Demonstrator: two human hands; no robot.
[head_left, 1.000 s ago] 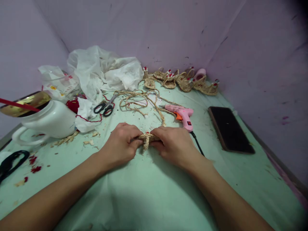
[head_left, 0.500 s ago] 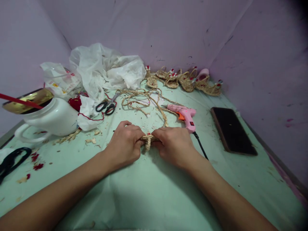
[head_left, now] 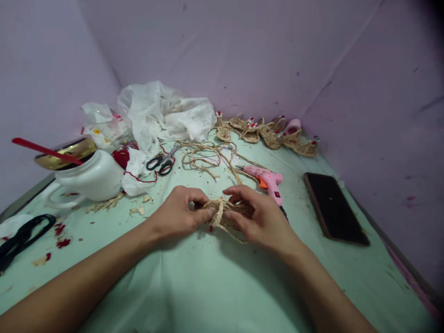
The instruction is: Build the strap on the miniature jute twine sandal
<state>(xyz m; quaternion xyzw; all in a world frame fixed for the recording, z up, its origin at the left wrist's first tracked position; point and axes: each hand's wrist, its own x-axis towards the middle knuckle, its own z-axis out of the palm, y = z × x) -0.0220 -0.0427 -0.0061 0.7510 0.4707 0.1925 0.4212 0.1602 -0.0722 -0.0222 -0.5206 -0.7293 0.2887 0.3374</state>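
The left hand (head_left: 176,215) and the right hand (head_left: 263,221) meet at the middle of the frame, both closed on a small woven jute piece (head_left: 222,212), which is held just above the worktop (head_left: 208,286).

The worktop is covered in pale green cloth, littered with straw scraps and a few red flecks. It sits in a corner of lilac walls that fill the upper half of the frame.

The left hand pinches the piece's left end between thumb and fingertips, knuckles up. The right hand cradles the other end with curled fingers, its forefinger stretched over the top. A loose strand hangs below the piece. Both forearms come in from the bottom corners.

Just beyond the right hand lies a pink glue gun (head_left: 267,177), its cable running under the wrist. A dark phone (head_left: 335,208) lies flat at centre right, near the worktop's right edge. Loose jute cord (head_left: 208,155) is tangled behind the hands, with scissors (head_left: 161,163) to its left. A white jug (head_left: 93,178) stands at centre left, with crumpled plastic bags (head_left: 166,113) behind it. A row of finished jute pieces (head_left: 270,135) lines the far corner. A black cord (head_left: 21,233) lies at the left edge.

The cloth between the forearms and toward the bottom right of the frame is bare, while the left and far sides are crowded.
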